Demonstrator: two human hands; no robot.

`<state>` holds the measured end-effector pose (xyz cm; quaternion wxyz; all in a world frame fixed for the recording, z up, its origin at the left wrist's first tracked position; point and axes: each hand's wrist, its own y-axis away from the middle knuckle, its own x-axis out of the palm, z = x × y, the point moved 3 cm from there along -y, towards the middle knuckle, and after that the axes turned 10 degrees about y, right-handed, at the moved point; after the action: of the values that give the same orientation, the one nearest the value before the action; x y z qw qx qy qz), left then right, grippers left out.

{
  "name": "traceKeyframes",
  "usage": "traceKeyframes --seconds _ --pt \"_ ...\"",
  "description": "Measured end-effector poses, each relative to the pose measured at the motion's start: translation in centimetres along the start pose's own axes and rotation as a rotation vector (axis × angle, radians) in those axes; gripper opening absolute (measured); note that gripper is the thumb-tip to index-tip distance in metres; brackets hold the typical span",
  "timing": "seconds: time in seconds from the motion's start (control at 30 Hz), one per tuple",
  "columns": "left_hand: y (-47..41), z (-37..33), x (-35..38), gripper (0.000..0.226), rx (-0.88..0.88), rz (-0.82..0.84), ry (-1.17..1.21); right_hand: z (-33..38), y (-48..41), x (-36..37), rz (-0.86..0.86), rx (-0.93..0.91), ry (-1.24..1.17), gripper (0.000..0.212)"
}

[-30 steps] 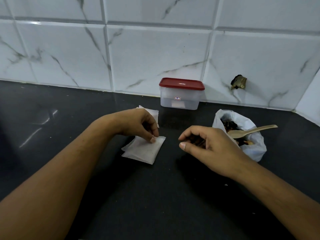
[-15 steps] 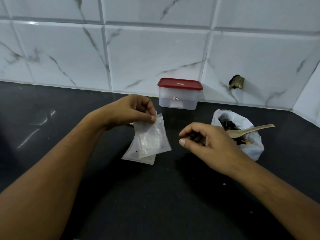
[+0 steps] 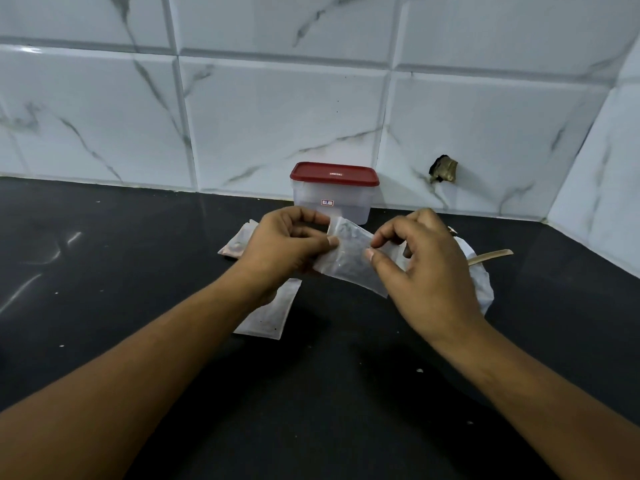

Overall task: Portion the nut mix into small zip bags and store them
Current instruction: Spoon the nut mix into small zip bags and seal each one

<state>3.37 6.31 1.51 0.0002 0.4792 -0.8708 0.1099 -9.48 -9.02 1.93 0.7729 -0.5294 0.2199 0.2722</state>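
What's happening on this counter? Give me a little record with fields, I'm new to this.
Left hand: pinches the zip bag at one end
Right hand: pinches its other end
Zip bag: lifted off the counter, seemingly empty
Spare bags: flat on the counter
Container: red lid on, by the wall
Nut mix bag: behind the right hand, wooden spoon poking out

The counter (image 3: 104,306) is glossy black with a few pale specks. The wall tiles (image 3: 277,116) are white with grey marble veining and grey joints. The container (image 3: 332,206) at the back edge of the counter is frosted clear, with a dark red lid (image 3: 334,174) and a small white label (image 3: 327,202) marked in red. The zip bag (image 3: 349,261) is clear and colourless. The spare bags (image 3: 268,317) are milky white. The plastic bag (image 3: 483,289) towards the right edge is white. The spoon (image 3: 491,255) is light tan. The wall fitting (image 3: 445,168) is dull brass-brown and black.
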Motion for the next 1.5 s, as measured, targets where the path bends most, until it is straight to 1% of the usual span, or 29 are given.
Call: traceKeyframes --seconds 0.07,0.13,0.23,0.33,0.4,0.43,0.5,0.57,0.73,0.83,0.9,0.97,1.03,1.13,1.2,1.3,1.43,1.5 --pt "0.1 0.2 0.3 0.033 0.002 -0.011 0.024 0.1 0.1 -0.1 -0.006 -0.003 0.051 0.01" --pt "0.3 0.4 0.7 0.029 0.005 0.007 0.035 0.3 0.2 0.1 0.036 -0.004 0.147 0.01" --pt "0.5 0.7 1.3 0.021 0.006 0.042 0.063 0.3 0.3 0.3 0.08 -0.021 0.278 0.018" --pt "0.8 1.0 1.8 0.014 -0.018 0.112 0.085 0.4 0.3 0.3 0.107 -0.015 0.302 0.022" --pt "0.9 1.0 2.0 0.013 -0.028 0.148 0.116 0.4 0.3 0.4 0.129 -0.004 0.258 0.021" --pt "0.9 1.0 2.0 0.014 -0.036 0.156 0.138 0.3 0.3 0.4 0.143 0.01 0.19 0.019" --pt "0.9 0.9 2.2 0.017 -0.053 0.161 0.169 -0.1 0.3 0.7 0.186 0.079 -0.02 0.019" --pt "0.9 0.8 2.2 0.021 -0.07 0.152 0.185 -0.4 0.2 0.9 0.2 0.117 -0.158 0.018" --pt "0.6 0.6 2.0 0.032 -0.086 0.086 0.242 -0.8 -0.1 1.0 0.244 0.177 -0.35 0.014" --pt "0.6 0.4 2.0 0.023 -0.084 0.073 0.282 -0.6 0.0 1.2 0.258 0.153 -0.377 0.024" --pt "0.7 0.3 2.2 0.022 -0.094 0.069 0.285 -0.4 0.1 1.3 0.242 0.148 -0.382 0.033" --pt "0.9 0.4 2.5 0.022 -0.105 0.082 0.28 -0.2 0.1 1.2 0.252 0.142 -0.405 0.037" --pt "1.1 0.6 2.8 0.027 -0.116 0.113 0.271 -0.1 0.2 1.1 0.275 0.129 -0.428 0.032" --pt "1.4 0.7 3.1 0.035 -0.117 0.154 0.242 -0.3 0.0 0.9 0.262 0.123 -0.422 0.018" --pt "1.3 0.8 3.0 0.035 -0.112 0.163 0.24 -0.6 -0.1 0.8 0.249 0.142 -0.431 0.013" --pt "1.2 0.7 2.9 0.037 -0.106 0.159 0.249 -0.9 -0.2 0.8 0.258 0.149 -0.416 0.014" --pt "1.0 0.7 2.9 0.028 -0.099 0.139 0.256 -0.8 -0.2 0.8 0.306 0.116 -0.425 0.018" --pt "1.0 0.6 2.9 0.033 -0.088 0.13 0.262 -0.7 -0.2 0.9 0.308 0.098 -0.413 0.019"
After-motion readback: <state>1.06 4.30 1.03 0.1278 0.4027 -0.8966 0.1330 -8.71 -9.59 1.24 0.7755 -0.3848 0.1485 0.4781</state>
